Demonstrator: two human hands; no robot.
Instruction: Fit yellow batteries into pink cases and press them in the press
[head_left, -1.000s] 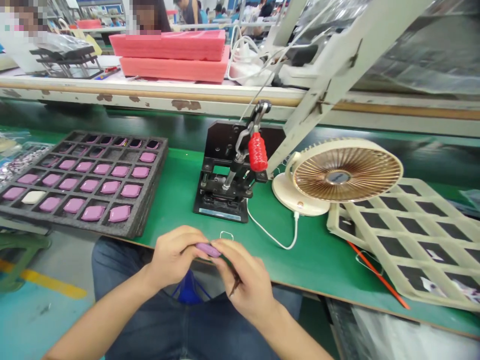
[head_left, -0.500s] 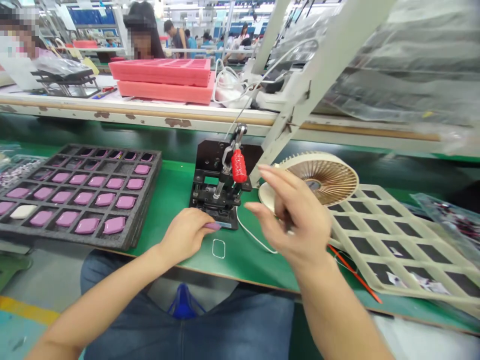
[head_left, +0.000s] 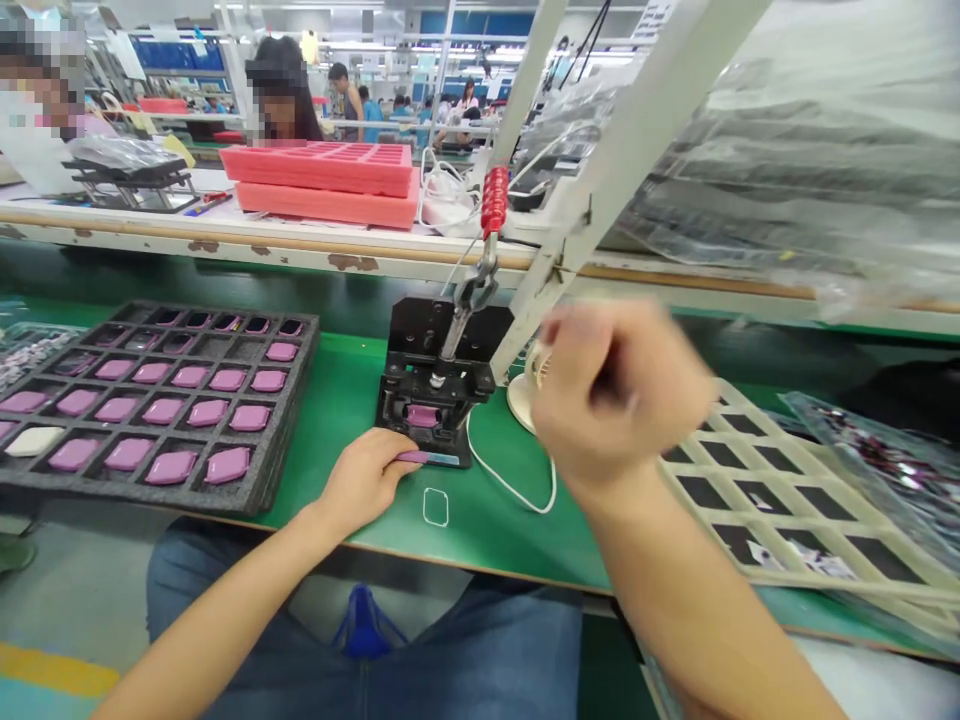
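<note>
My left hand [head_left: 365, 478] rests on the green bench [head_left: 345, 390] at the foot of a small black lever press [head_left: 435, 385], pinching a flat purple part [head_left: 412, 457]. Another purple part [head_left: 422, 414] sits in the press's nest. The press's lever stands raised, its red handle [head_left: 493, 200] high above. My right hand [head_left: 616, 400] hangs in the air to the right of the press, curled and smeared by motion, touching nothing I can see. A thin white ring [head_left: 435, 507] lies on the mat in front of the press.
A dark foam tray [head_left: 296, 335] at the left holds several purple parts and one white one. A cream lattice tray [head_left: 787, 470] lies at the right, with a small fan [head_left: 523, 395] mostly hidden behind my right hand. Pink foam trays [head_left: 322, 180] and seated people are beyond the rail.
The press lever has swung from down to upright, showing a purple part in the nest. My right hand has curled and moved slightly right. My left hand stayed at the press's base.
</note>
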